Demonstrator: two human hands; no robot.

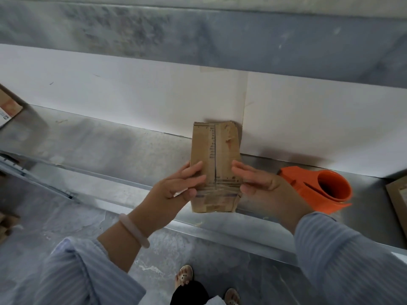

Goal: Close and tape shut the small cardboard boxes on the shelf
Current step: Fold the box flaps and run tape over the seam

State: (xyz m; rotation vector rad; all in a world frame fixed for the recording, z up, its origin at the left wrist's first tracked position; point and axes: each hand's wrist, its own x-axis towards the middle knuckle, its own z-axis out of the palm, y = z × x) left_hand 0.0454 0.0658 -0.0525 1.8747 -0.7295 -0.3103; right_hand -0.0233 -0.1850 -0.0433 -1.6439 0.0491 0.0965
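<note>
Two hands: both are being used on one small cardboard box, one at each long side.
left hand: the box's left edge is being gripped, with the fingers curled over the top face.
right hand: the box's right edge is being pinched between fingers laid on the top face and the thumb lower down.
box position: it is being held lengthwise over the metal shelf, far end close to the white back panel, near end jutting past the shelf's front lip. Whether it is being rested on the shelf or lifted cannot be told.
box face: a centre seam is being turned upward, with the flaps lying flat.
tape dispenser: orange, being seen on the shelf just right of the right hand and partly hidden by it.
other boxes: one is being cut off at the left frame edge, another at the right, both well apart from the held box.
bangle: pale, being worn on the left wrist.
</note>
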